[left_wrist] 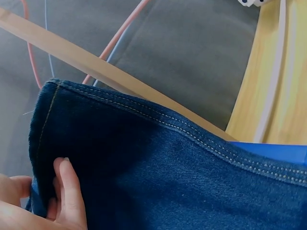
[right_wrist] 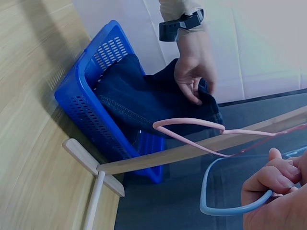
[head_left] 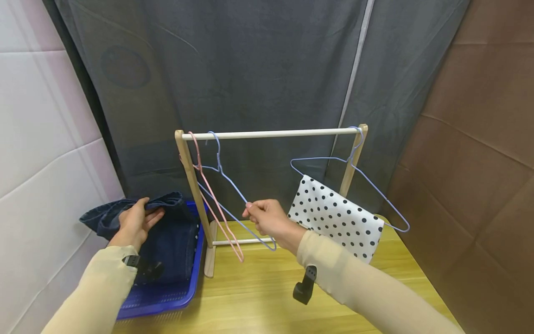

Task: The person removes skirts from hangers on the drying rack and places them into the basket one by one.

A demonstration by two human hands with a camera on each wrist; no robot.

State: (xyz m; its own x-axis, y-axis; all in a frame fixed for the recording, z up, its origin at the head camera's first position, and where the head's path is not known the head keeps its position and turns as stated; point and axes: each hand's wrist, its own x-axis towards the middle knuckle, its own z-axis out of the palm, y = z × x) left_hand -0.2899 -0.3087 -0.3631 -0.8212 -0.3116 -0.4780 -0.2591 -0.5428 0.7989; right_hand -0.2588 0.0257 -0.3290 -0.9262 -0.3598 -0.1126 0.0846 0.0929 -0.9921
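Denim cloth, partly in a blue basket
The plastic basket has lots of little holes, and the dark cloth pokes out over its side — the left hand pinches one end (neat stitches run along it). The right hand pinches a thin, smooth blue hanger hooked on the white bar.

my left grip holds dark denim partly in a blue basket, while my right grip pinches a blue hanger on the rack, near the polka-dot cloth.
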